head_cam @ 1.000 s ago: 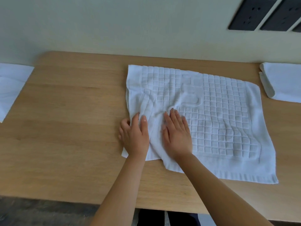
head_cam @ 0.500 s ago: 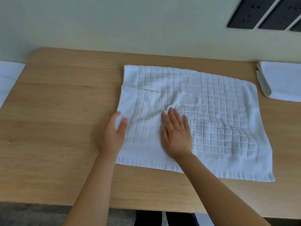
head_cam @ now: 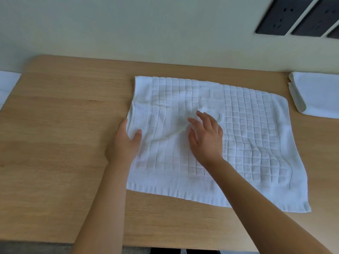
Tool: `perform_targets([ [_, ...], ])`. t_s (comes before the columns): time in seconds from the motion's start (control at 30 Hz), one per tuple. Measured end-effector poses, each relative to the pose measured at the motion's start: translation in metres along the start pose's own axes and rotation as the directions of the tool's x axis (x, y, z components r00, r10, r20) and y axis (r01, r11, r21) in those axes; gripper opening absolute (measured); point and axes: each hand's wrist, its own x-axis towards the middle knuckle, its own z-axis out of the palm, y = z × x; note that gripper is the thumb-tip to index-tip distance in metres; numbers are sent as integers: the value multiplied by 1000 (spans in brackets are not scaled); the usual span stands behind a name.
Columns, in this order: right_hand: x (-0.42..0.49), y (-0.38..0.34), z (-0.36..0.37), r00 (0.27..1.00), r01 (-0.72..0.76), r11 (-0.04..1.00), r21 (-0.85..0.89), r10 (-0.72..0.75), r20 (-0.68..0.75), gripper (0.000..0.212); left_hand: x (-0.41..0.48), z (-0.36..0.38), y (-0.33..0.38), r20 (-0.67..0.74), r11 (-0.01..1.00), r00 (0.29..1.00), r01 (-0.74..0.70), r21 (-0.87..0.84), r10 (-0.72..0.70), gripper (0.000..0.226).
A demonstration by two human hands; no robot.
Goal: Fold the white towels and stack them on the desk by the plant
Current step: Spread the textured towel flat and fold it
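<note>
The towel [head_cam: 247,134] lies spread on the bench [head_cam: 64,134], long axis left to right, right end skewed nearer. The left hand [head_cam: 124,145] pinches its left edge, grip clamped; the right hand [head_cam: 207,136] rests flat mid-towel, grip apart.

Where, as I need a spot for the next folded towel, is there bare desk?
The widest bare desk lies left of the spread towel, up to the desk's left end. A narrow strip runs behind the towel along the wall. Crowded: the right, by the folded towel, and the towel's left half, under the left hand and right hand.
</note>
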Motion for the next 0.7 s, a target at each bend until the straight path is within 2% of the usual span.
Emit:
perform_targets([
  [0.1,21,0,1,999,24,999,27,-25,47,35,20,1,20,-76,988,997,-17,-151,6,52],
  [0.17,38,-5,3,996,54,997,47,-58,72,36,36,4,33,-112,987,994,-1,-163,-18,47],
  [0.33,92,-21,18,984,85,994,71,-95,150,39,70,19,51,-237,999,970,47,-18,-50,69],
  [0.43,124,-29,33,960,175,983,51,-182,211,39,78,27,54,-286,998,958,48,45,-33,53],
  [0.5,146,-36,43,940,233,972,40,-235,246,38,75,30,49,-352,997,935,-21,78,47,44],
  [0.6,176,-46,62,888,342,939,23,-331,320,40,73,30,43,-435,993,894,-93,67,113,43],
  [0.7,195,-51,79,858,379,925,1,-352,374,44,74,28,43,-429,996,899,-77,48,90,48],
])
